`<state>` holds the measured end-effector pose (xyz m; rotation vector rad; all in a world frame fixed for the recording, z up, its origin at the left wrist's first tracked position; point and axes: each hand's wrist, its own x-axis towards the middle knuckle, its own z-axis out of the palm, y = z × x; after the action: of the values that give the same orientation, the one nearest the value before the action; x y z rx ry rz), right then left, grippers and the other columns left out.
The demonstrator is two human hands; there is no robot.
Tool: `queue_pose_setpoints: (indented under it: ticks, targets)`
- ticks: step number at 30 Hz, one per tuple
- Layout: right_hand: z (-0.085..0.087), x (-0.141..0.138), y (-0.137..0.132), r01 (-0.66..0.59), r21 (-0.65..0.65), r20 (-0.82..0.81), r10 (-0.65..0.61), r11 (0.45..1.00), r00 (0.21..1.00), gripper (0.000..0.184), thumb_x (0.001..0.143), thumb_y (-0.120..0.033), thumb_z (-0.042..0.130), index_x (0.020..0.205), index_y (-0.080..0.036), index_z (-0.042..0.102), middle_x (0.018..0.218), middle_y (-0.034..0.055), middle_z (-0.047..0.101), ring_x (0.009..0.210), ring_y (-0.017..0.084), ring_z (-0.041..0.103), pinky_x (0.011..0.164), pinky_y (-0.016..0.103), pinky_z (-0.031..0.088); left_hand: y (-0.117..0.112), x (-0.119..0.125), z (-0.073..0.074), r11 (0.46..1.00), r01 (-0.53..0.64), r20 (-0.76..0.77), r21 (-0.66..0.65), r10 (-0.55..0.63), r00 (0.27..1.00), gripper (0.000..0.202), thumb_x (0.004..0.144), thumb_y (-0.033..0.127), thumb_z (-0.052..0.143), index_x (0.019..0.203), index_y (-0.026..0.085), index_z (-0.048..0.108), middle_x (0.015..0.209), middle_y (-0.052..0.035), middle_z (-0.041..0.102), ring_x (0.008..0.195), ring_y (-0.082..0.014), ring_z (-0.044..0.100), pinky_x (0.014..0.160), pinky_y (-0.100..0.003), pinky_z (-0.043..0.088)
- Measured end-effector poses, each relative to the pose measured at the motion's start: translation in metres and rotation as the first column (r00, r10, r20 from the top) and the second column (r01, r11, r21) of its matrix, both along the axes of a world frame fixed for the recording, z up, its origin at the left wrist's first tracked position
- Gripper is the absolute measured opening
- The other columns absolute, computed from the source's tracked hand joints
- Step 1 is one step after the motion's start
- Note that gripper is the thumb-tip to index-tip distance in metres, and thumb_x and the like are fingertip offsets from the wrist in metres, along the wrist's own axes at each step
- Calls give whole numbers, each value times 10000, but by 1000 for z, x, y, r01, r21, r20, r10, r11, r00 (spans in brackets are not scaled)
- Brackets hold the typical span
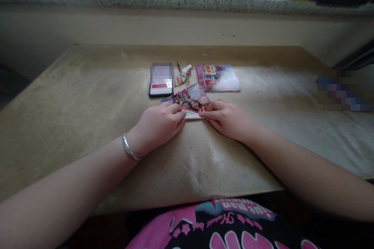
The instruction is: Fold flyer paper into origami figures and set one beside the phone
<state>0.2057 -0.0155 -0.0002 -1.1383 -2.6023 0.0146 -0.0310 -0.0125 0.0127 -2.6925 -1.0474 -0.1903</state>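
Note:
A folded sheet of printed colour paper [191, 101] lies on the brown paper-covered table [87, 97] in front of me. My left hand [159, 124], with a silver bangle on its wrist, pinches the sheet's near left edge with curled fingers. My right hand [228, 118] presses and pinches the near right edge, fingers close together. Just beyond the sheet lie a phone [161, 79], a small folded paper figure [182, 74] and a stack of printed leaflets [217, 78].
A stone ledge [187, 0] runs along the back with jars, a red bottle and bags on it. A blurred object [344, 89] sits at the table's right edge. The table's near edge is close to my lap.

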Motion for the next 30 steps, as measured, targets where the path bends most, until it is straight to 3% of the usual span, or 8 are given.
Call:
queue_pose_setpoints:
  ticks: [6, 12, 20, 30]
  targets:
    - [0, 0, 0, 0, 3, 3, 0, 1000, 1000, 301, 916, -207, 491, 1114, -218, 718, 963, 85, 671, 884, 194, 576, 789, 312, 438, -1, 1, 0, 1000, -11, -12, 7, 11, 1000, 324, 955, 302, 391, 1009, 181, 687, 975, -76, 667, 877, -224, 603, 685, -325, 473]
    - [5, 2, -1, 15, -6, 46, -15, 1000, 999, 286, 916, -221, 499, 1092, -228, 725, 990, 72, 693, 913, 204, 613, 778, 306, 448, -3, 6, 0, 1000, 19, -11, -13, -19, 1000, 346, 942, 323, 408, 1186, 201, 621, 987, -95, 641, 905, -257, 571, 729, -365, 473]
    - [11, 16, 2, 15, -68, 64, -11, 998, 998, 261, 895, -205, 517, 998, -245, 754, 975, 49, 711, 851, 177, 645, 737, 277, 445, -3, 7, -2, 1000, 12, 10, -12, -12, 1000, 342, 937, 290, 403, 1162, 191, 640, 979, -117, 622, 904, -257, 557, 778, -387, 475]
    - [16, 19, 1, 44, -82, 91, -36, 996, 995, 257, 888, -207, 524, 973, -251, 763, 937, 37, 718, 800, 169, 645, 687, 273, 430, -3, 12, -2, 997, 55, 0, -49, -55, 998, 361, 929, 227, 417, 1215, 109, 603, 1163, -134, 617, 987, -257, 563, 865, -386, 490]
